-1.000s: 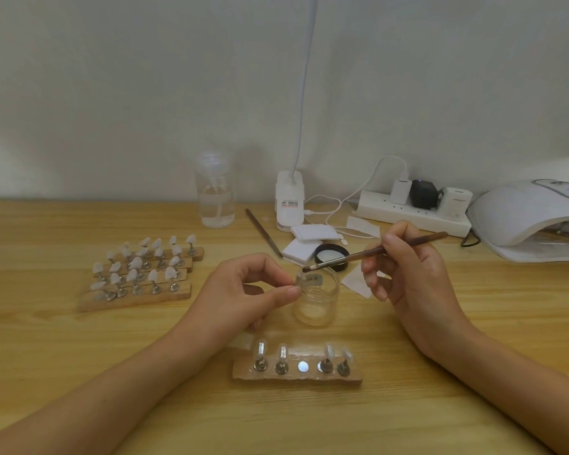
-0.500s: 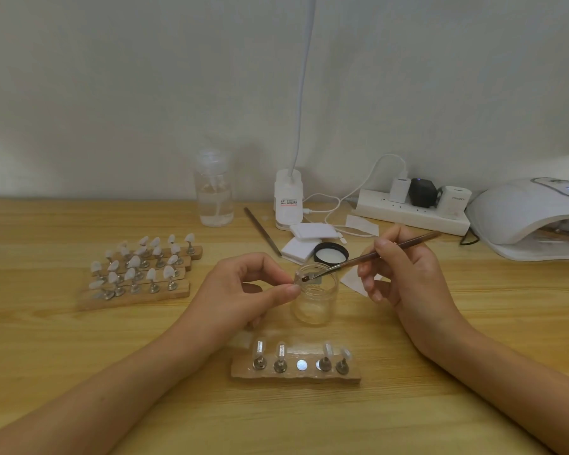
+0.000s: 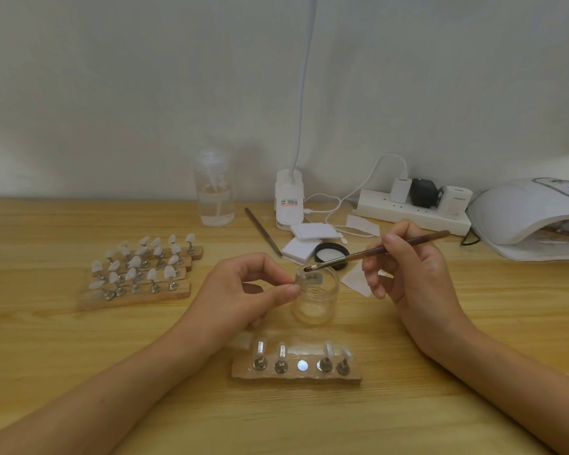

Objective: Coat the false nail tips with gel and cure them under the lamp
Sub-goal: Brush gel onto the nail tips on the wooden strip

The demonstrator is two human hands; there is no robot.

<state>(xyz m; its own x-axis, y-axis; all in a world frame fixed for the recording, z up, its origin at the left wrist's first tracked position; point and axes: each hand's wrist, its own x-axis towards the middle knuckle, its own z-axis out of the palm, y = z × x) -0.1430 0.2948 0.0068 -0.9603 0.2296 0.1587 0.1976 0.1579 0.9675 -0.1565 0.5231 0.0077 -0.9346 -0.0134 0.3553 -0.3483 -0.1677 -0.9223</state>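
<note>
A: Centre frame, left hand (image 3: 243,290): the grip is a thumb-and-forefinger pinch on one false nail tip (image 3: 302,277), held right at the mouth of the glass jar (image 3: 316,300). The right hand (image 3: 411,270) has its grip wrapped round the brush (image 3: 375,251). Bristles are down on the tip or on the jar's rim; can't separate the two.

B: Weak point?

A: The pinch. Small hold, slick-looking piece. Brush pressure could twist it out, and it would likely drop into the jar or onto the tabletop (image 3: 79,372), gel side down.

B: The jar itself?

A: Open, light-looking, touching the left hand or nearly so. A nudge from either hand could tip it toward the wooden holder (image 3: 296,377) just below it in the frame. Four tips stand there and the middle seat (image 3: 302,365) is bare.

B: Gel load?

A: Not readable from here. Too much, I'd guess, would run to the edges and onto skin, and then the piece clings when reseated.

B: Lamp?

A: Curing lamp (image 3: 523,218), right edge of frame, well apart. A wet tip carried that way passes over the black lid (image 3: 330,254) and a paper scrap (image 3: 355,280); any contact would smear the coat. The racks of tips (image 3: 135,277), left of frame, sit out of reach of all this.
</note>
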